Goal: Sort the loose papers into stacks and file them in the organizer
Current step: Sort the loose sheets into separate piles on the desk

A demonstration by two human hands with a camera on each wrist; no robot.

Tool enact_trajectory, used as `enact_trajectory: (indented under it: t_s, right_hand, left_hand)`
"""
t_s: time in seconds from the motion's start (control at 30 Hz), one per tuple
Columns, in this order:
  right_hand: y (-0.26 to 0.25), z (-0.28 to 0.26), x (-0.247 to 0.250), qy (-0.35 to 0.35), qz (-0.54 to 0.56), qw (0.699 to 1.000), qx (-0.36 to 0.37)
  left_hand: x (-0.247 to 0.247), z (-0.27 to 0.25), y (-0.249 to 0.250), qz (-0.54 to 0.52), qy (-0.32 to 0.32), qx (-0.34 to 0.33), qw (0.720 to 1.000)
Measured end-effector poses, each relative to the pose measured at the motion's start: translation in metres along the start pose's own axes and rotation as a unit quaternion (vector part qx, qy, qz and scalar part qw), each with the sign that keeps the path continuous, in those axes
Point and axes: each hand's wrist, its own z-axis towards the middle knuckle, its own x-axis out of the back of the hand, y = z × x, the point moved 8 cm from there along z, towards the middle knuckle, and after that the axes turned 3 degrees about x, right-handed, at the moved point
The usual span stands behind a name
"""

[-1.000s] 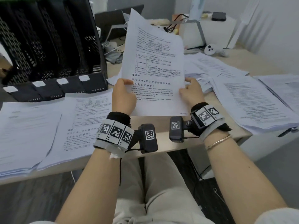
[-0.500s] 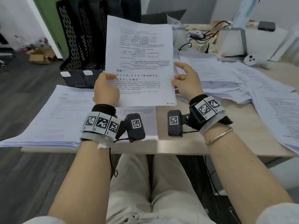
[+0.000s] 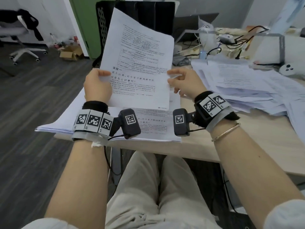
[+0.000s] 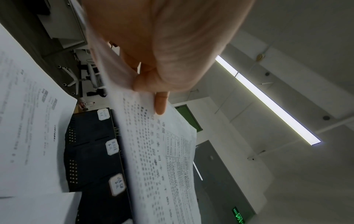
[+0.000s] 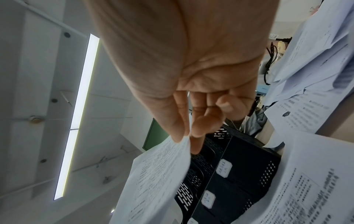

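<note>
My left hand (image 3: 97, 85) pinches the sheet (image 3: 137, 63) upright above the sorted stack (image 3: 153, 128). My right hand (image 3: 184, 83) has loosened since a second ago, fingertips barely touching its edge. Judging: sheet heads left, organizer (image 3: 105, 23) untouched.
</note>
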Motion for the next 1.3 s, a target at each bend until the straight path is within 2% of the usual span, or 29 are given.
enact_trajectory:
  t_s: [0.2, 0.43, 0.67, 0.83, 1.13, 1.3]
  right_hand:
    - [0.012, -0.003, 0.004, -0.004, 0.014, 0.999, -0.028]
    - [0.024, -0.014, 0.022, 0.013, -0.002, 0.999, -0.03]
    - [0.034, -0.021, 0.002, -0.023, 0.011, 0.998, -0.058]
    - [0.056, -0.032, 0.0, -0.052, 0.001, 0.992, -0.113]
    - [0.085, -0.053, 0.008, -0.066, 0.005, 0.981, -0.181]
    - [0.074, -0.05, 0.052, 0.002, -0.054, 0.991, -0.121]
  left_hand:
    - [-0.011, -0.017, -0.001, 0.04, -0.035, -0.021, 0.998]
    - [-0.026, -0.031, -0.005, 0.051, -0.057, -0.02, 0.997]
    - [-0.02, -0.024, -0.016, 0.088, -0.058, -0.007, 0.994]
    - [-0.023, -0.021, -0.022, 0.125, -0.057, 0.006, 0.991]
    - [-0.057, -0.036, 0.01, 0.073, -0.114, -0.077, 0.988]
    - [-0.084, -0.04, 0.041, 0.031, -0.136, -0.109, 0.984]
